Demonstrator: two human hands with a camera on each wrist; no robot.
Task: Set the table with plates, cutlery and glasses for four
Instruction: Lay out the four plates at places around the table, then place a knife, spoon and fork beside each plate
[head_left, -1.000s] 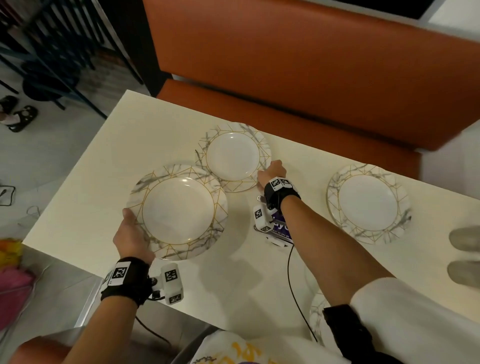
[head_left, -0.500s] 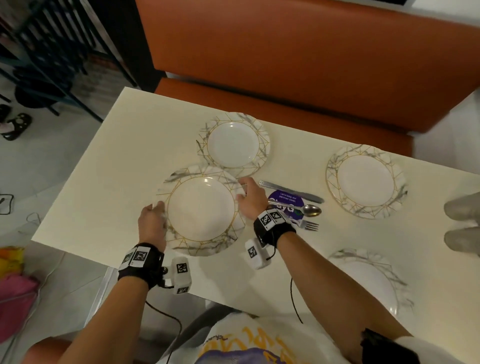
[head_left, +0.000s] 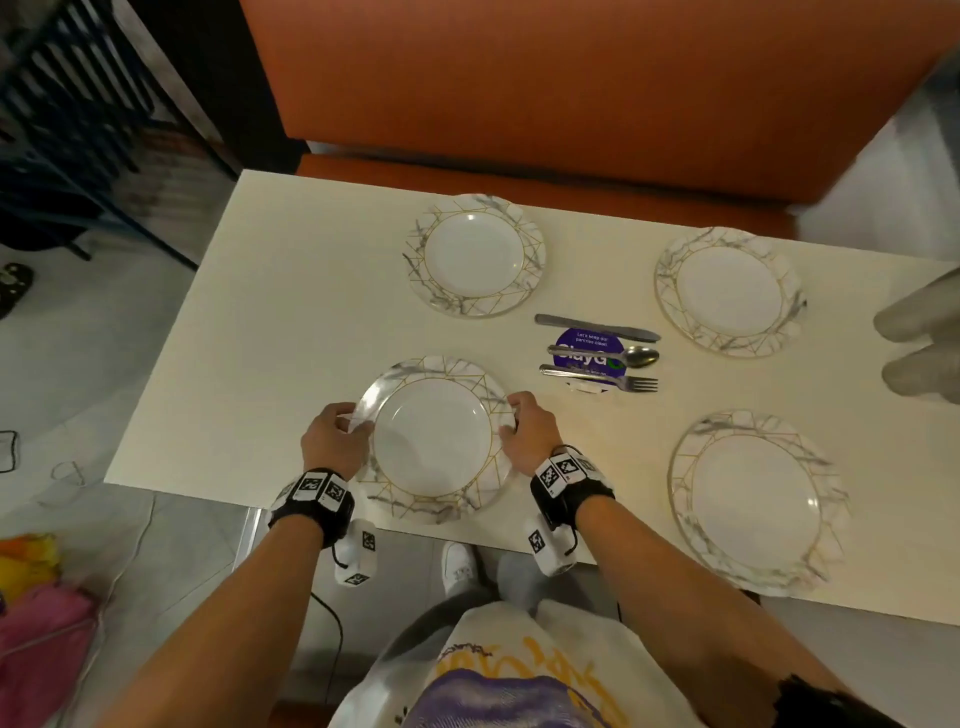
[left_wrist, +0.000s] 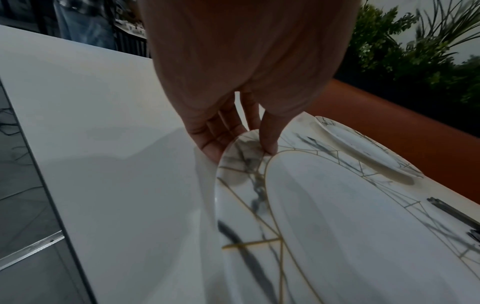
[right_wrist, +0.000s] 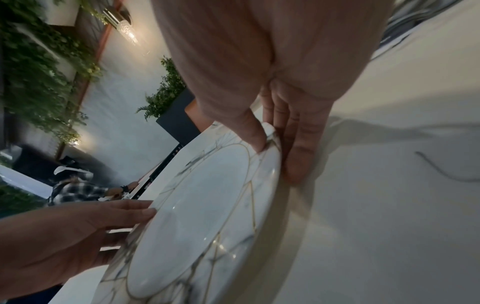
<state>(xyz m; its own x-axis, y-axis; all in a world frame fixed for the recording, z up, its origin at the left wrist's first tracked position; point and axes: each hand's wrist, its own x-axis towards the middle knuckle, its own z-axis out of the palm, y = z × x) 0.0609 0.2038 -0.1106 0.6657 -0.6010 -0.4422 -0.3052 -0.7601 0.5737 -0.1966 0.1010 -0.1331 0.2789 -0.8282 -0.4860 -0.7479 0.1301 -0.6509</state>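
- The left hand (head_left: 332, 436) pinches the near-left plate (head_left: 434, 439) at its left rim: the thumb (left_wrist: 269, 135) lies on top of the rim and the fingers (left_wrist: 215, 133) curl under it.
- The right hand (head_left: 530, 431) grips the same plate at its right rim, thumb (right_wrist: 250, 131) on top and fingers (right_wrist: 296, 144) along the outer edge, down by the bench (head_left: 270, 332).
- The plate is round and glossy, with a plain white centre ringed by a thin gold line; its broad rim is white with grey marble veins and straight gold lines crossing at angles.
- It sits near the front-left edge of the cream bench; whether it rests flat or is slightly lifted I cannot tell.
- Three matching plates lie flat on the bench: the far-left plate (head_left: 475, 254), the far-right plate (head_left: 727, 291) and the near-right plate (head_left: 756, 499).
- Between the four plates a knife (head_left: 597, 328), a spoon (head_left: 605, 356) and a fork (head_left: 597, 378) lie side by side, across a purple round sticker (head_left: 589, 348).
- An orange seat (head_left: 519, 93) stands behind the bench.
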